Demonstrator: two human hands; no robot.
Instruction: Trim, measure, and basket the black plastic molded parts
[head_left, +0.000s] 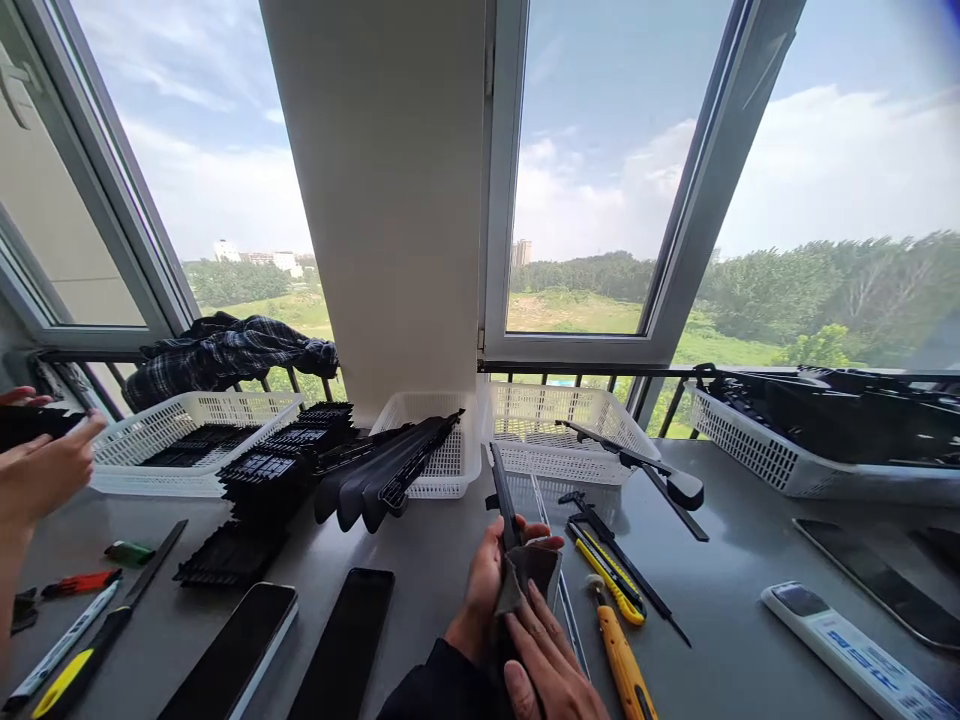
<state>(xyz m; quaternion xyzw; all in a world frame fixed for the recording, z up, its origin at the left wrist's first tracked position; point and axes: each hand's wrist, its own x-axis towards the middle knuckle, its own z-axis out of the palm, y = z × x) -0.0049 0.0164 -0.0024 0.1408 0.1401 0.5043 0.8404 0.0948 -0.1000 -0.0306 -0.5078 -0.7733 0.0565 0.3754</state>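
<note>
Four white baskets (pixel 559 462) beyond — yellow cutter (pixel 616 588) near the right hand (pixel 551 655).

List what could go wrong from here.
The slim black strip in the left hand might bend or snap if the right hand presses the grey cloth too hard. The right hand is close to the orange-handled tool and yellow cutter, so it could knock them. The black piece across the white basket's rim may slip if nudged.
</note>
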